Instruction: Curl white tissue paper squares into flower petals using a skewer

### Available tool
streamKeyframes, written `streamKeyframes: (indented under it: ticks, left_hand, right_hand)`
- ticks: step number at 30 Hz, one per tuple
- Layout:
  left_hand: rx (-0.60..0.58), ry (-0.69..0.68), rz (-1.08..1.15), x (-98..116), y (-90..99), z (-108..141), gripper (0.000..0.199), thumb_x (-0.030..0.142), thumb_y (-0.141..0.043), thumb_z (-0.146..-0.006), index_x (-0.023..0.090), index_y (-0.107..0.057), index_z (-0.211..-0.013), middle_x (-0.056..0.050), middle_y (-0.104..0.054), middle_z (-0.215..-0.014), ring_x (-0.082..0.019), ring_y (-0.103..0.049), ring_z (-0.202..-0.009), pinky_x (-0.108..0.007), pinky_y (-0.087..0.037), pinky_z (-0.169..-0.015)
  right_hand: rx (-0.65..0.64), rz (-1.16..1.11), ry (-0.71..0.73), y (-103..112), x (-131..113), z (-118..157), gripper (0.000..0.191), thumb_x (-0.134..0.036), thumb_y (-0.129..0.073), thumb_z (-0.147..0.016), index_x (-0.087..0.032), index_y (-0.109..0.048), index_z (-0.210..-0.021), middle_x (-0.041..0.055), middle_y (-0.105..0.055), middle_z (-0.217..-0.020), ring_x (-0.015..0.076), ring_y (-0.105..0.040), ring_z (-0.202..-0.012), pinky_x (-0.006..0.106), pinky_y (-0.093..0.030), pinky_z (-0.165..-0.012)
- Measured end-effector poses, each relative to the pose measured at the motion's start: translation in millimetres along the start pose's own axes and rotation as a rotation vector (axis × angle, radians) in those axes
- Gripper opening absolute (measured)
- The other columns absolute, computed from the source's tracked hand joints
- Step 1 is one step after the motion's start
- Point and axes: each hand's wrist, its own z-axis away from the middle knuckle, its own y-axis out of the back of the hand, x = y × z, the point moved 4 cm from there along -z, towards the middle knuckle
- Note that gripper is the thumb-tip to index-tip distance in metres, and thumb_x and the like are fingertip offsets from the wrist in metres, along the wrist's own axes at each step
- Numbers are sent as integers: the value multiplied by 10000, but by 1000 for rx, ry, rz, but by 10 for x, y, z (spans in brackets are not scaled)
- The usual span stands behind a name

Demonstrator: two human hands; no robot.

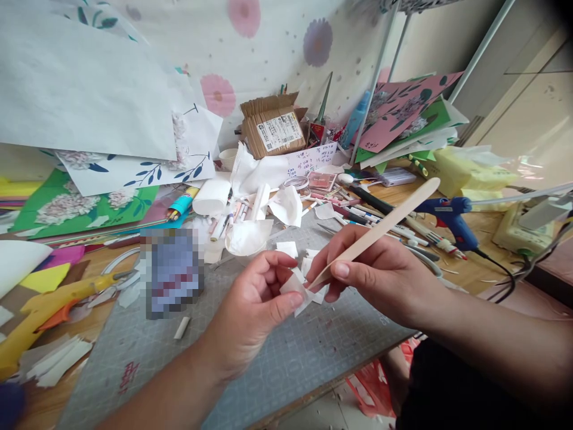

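My left hand point(257, 304) pinches a small piece of thin white paper point(293, 285) between thumb and fingers, above the grey cutting mat point(264, 382). My right hand point(373, 272) is closed around a flat wooden stick point(389, 224), held slantwise. Its narrow lower tip meets the paper beside my left thumb. More small white pieces point(287, 248) lie on the mat just behind the hands. Part of the paper is hidden by my fingers.
A yellow glue gun point(36, 319) lies at the left, a blue one point(456, 221) at the right. Pens, a white bowl point(248, 237) and a cardboard box point(273, 125) crowd the back. A pixelated patch point(174, 275) covers something on the mat.
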Motion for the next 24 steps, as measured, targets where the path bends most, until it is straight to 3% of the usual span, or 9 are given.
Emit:
streamKeyframes:
  ticks: [8, 14, 24]
  left_hand:
    - [-12, -1, -46, 23, 6, 4, 177, 324, -768, -740, 195, -649, -759, 23, -622, -741, -121, -516, -734, -241, -379, -675]
    - [-72, -4, -25, 40, -25, 2, 75, 253, -724, -793, 207, -670, -767, 26, -677, -759, -129, -599, -773, -255, -432, -750]
    - [-104, 43, 61, 17, -36, 21, 82, 217, -727, -793, 193, -658, -755, 34, -662, -714, -122, -633, -719, -242, -478, -693]
  right_hand:
    - [-13, 106, 55, -18, -72, 31, 84, -230, -624, -909, -151, -601, -894, 81, -717, -901, 137, -685, -752, 230, -541, -628]
    - [-36, 162, 92, -42, -115, 41, 37, -185, -603, -918, -156, -589, -899, 60, -710, -842, 135, -679, -755, 229, -529, -643]
    - [-30, 265, 125, -38, -145, 56, 47, -196, -631, -900, -159, -602, -896, 50, -709, -850, 127, -664, -733, 230, -529, -648]
